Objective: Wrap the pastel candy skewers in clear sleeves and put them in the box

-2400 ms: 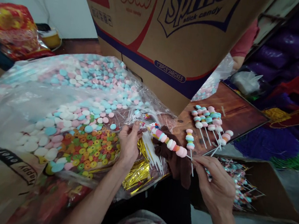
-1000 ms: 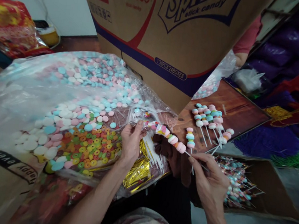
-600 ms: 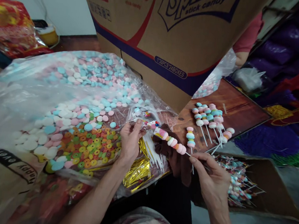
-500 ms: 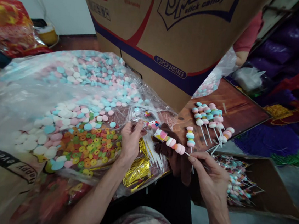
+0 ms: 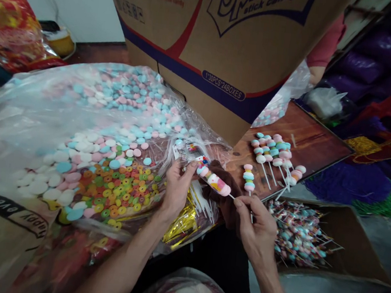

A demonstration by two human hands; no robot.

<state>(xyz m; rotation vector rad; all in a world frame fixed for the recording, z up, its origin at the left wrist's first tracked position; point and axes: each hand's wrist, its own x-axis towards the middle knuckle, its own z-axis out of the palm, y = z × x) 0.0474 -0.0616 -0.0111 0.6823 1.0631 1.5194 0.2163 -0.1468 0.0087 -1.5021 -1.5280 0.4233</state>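
Spanning the gap between two grips, a tilted skewer (image 5: 213,178) of soft-looking sweets lies largely within a printed wrapper (image 5: 216,184). The left grip (image 5: 186,170) pinches the wrapper at its upper end; the right grip (image 5: 240,204), narrowed to thumb and fingertips, holds the bare stick (image 5: 232,197) just below the lowest pink sweet. Principal hazard: the film is thin, so a push off the wrapper's axis could snag a sweet on its edge and crease or tear it. Too firm a thrust from the right grip could bend the stick or slide sweets along it; a loose left pinch could let the wrapper slip. Just beyond the right grip, a second skewer (image 5: 248,176) rests at the tabletop (image 5: 316,126) edge, its stick running behind the fingers; contact cannot be told, but a sideways sweep might knock it down. Farther beyond lie grouped skewers (image 5: 274,150), clear of that risk. Near the left grip, gold ties (image 5: 181,224) and white sticks (image 5: 201,200) crowd the working space, and a trailing wrist could scatter them.
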